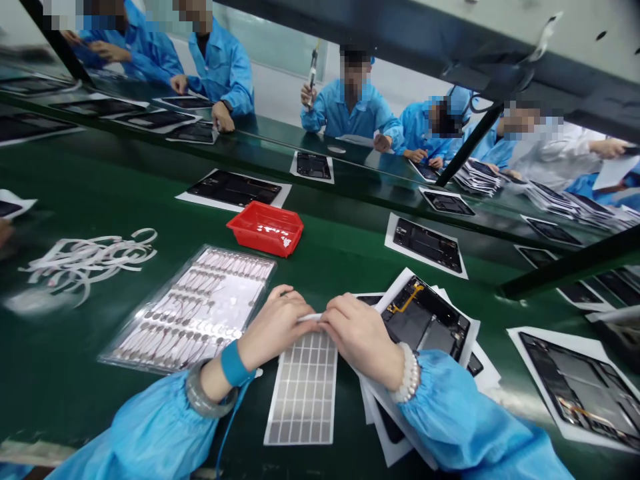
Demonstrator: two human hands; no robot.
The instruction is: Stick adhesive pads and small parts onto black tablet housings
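Sticker sheet (304,390) lies flat on the green table (75,373) just under both hands, its long axis running away from the person. Left hand (273,327) and right hand (357,337) pinch a thin white strip (309,318) between closed fingertips, held crosswise over the sheet's far end. Peeling looks underway; the next move likely needs a steady pull toward the opened tablet (425,320).

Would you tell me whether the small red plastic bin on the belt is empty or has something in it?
Not empty: the small red plastic bin stands upright, with a few small white pieces on its floor.

sticker sheet (303,387) top under hands, white strips (85,257) blurred — far trays too small
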